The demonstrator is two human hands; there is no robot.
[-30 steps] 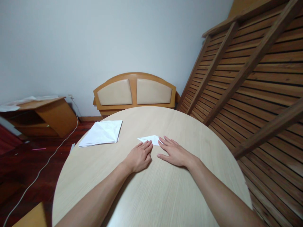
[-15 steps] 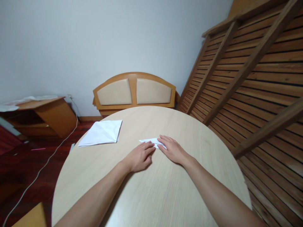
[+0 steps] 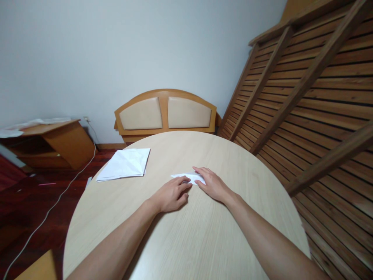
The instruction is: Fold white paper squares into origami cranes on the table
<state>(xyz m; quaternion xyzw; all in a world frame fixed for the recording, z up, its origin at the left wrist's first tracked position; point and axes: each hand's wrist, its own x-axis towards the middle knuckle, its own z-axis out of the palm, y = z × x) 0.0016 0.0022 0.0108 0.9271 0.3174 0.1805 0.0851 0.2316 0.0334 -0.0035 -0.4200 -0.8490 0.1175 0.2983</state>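
A small folded sheet of white paper (image 3: 192, 179) lies on the round pale wooden table (image 3: 201, 233), narrowing to a point at its left end. The fingers of my left hand (image 3: 174, 194) rest, loosely bent, on its near left edge, with the thumb apart. My right hand (image 3: 214, 184) has its right end between the thumb, at the near corner, and the fingers along the far edge. That end is partly hidden under the palm. Further left on the table is a stack of creased white paper sheets (image 3: 125, 164).
Behind the table stands a wooden headboard (image 3: 165, 112) with two cream panels. A large slatted wooden frame (image 3: 303, 97) leans along the right. To the left are a low desk (image 3: 70, 144) and a white cable (image 3: 60, 196) on the dark red floor.
The far flap of the folded paper has shifted, and more of its white face shows between my hands. My right fingers moved slightly left; my left hand barely moved.
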